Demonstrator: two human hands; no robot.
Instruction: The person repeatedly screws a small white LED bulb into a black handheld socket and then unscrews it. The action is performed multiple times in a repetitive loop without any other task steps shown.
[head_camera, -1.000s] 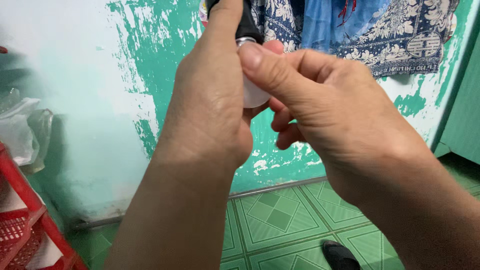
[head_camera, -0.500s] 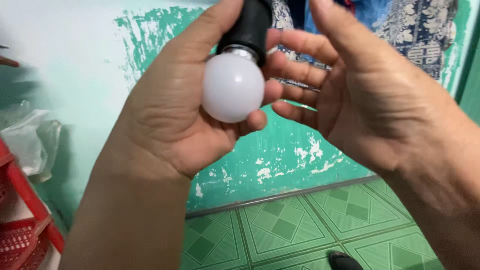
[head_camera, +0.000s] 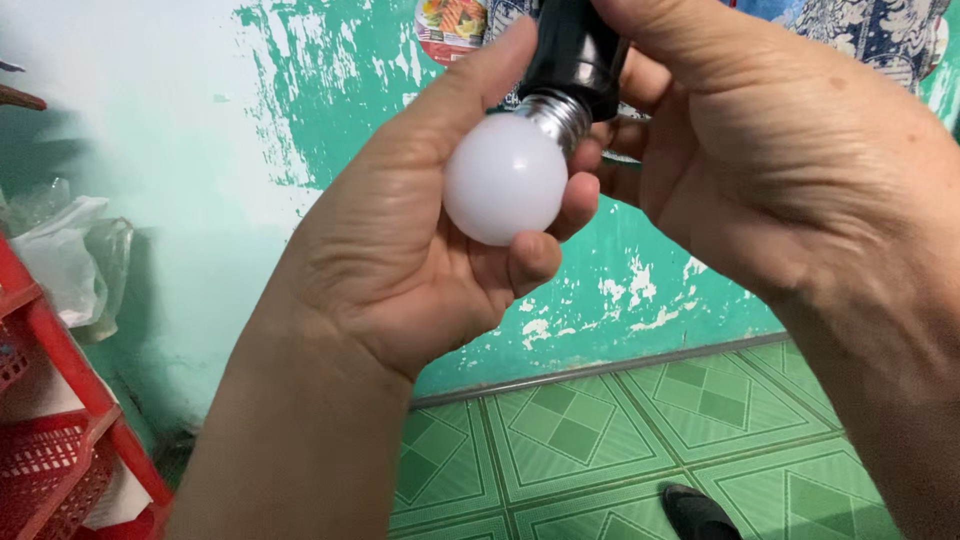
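A round white bulb (head_camera: 505, 180) hangs with its metal screw base partly out of a black socket (head_camera: 575, 50) at the top of the view. My left hand (head_camera: 400, 250) cups the bulb from the left, thumb and fingertips on the glass. My right hand (head_camera: 790, 170) wraps around the black socket from the right, its fingers behind the metal threads. The socket's upper end is cut off by the frame.
A wall with peeling green paint (head_camera: 330, 110) is right behind. Red plastic shelving (head_camera: 60, 440) and a crumpled plastic bag (head_camera: 65, 260) stand at the left. Green patterned floor tiles (head_camera: 620, 440) lie below, with a dark shoe tip (head_camera: 700, 515). Patterned blue cloth (head_camera: 880, 35) hangs top right.
My right hand has closed onto the black socket after being open beside it. More of the bulb's metal thread shows below the socket. My left hand keeps holding the bulb.
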